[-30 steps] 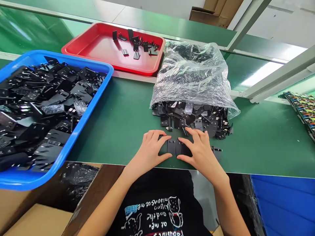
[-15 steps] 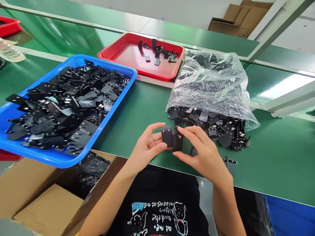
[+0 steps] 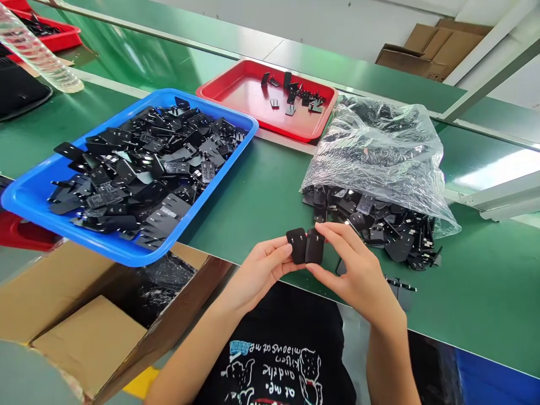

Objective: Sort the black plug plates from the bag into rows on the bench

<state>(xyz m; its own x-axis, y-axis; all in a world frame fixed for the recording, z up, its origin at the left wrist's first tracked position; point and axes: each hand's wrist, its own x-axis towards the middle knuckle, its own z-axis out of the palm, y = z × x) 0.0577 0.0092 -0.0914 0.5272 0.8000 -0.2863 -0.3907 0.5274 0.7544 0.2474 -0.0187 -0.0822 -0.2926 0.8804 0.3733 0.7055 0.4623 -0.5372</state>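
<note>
Between my hands, over the front of the green table, two flat black plastic pieces are held side by side. My left hand (image 3: 270, 260) pinches the left black plastic piece (image 3: 297, 247), which has small light marks on its face. The right black plastic piece (image 3: 314, 246) sits between the thumb and forefinger of my right hand (image 3: 352, 259). The two pieces' edges appear to touch. Just beyond my right hand, a pile of similar black pieces (image 3: 399, 239) spills from a clear plastic bag (image 3: 375, 146).
At left stands a blue tray (image 3: 185, 236) heaped with black pieces. Behind it, a red tray (image 3: 240, 93) holds several more. A loose black piece (image 3: 403, 292) lies near the table's (image 3: 485, 298) front edge. Below left is an open cardboard box (image 3: 88, 343); a clear bottle (image 3: 46, 62) leans far left.
The two black pieces have come from slightly apart and tilted to side by side. My left fingers have closed in around the left piece. The whole view has shifted a little.
</note>
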